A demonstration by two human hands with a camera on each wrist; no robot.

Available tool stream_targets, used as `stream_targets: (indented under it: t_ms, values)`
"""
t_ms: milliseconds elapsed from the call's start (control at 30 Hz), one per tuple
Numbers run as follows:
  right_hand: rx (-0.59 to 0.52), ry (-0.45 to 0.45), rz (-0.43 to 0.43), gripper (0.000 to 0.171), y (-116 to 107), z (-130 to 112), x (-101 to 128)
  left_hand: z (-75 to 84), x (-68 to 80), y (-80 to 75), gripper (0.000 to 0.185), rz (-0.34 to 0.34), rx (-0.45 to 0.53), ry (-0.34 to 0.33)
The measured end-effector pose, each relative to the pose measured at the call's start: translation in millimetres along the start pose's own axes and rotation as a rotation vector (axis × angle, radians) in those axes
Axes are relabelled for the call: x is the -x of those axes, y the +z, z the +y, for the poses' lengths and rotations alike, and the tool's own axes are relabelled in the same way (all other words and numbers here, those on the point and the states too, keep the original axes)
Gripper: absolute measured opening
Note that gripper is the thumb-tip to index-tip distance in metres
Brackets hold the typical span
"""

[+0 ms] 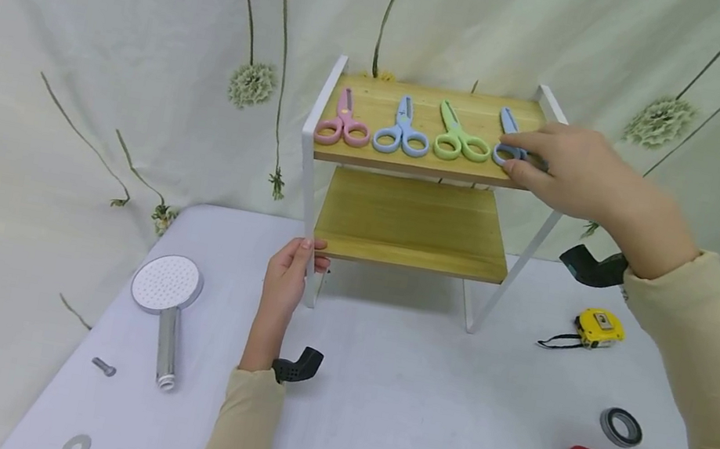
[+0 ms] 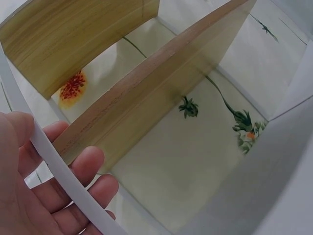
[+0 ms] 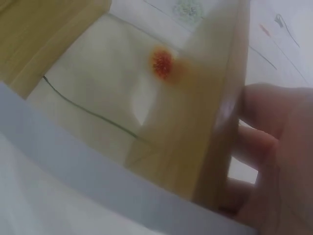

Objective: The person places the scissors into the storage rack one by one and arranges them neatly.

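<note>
We see a rack [image 1: 414,222] with matt wooden shelves and a smooth white frame, holding scissors [image 1: 402,130] with plastic handles. On the near left lies a glossy metal shower head [image 1: 165,295] on a smooth white table [image 1: 412,424], with printed cloth [image 1: 109,55] behind.

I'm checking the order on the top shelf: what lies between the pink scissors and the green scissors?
One light blue pair of scissors lies between the pink scissors and the green scissors, handles toward the shelf's front edge. The head view shows it.

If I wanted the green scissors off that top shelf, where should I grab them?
Probably by the two finger loops of the green scissors. They lie flat on the top shelf, loops at its front edge and blades pointing to the back, so come from the front, between the neighbouring blue pairs.
</note>
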State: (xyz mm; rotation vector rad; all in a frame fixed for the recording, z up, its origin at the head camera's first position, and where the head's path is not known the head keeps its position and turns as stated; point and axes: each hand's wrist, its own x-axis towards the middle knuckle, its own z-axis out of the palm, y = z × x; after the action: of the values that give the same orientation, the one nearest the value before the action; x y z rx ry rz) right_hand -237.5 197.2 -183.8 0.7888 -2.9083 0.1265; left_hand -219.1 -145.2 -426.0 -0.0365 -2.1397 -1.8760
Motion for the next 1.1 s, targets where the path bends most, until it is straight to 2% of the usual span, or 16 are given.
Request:
stream_targets:
  t_ms: [367, 767, 967, 1100]
  values:
    - [0.027, 0.009, 0.098, 0.048, 8.3, -2.6, 1.5, 2.5, 0.0, -0.5, 0.039, -0.005, 0.014, 0.004]
    - [0.017, -0.026, 0.199, 0.045, 12.6, -0.5, 3.4, 3.3, 1.9, 0.7, 0.039, 0.004, 0.019, 0.003]
    - [0.0, -0.027, 0.192, 0.047, 12.7, -1.2, 3.4, 6.5, 4.8, -0.8, 0.035, 0.011, 0.013, -0.022]
    - [-0.004, -0.01, 0.18, 0.048, 13.6, -1.5, 3.1, 5.2, 8.1, -4.5, 0.033, -0.033, -0.024, -0.035]
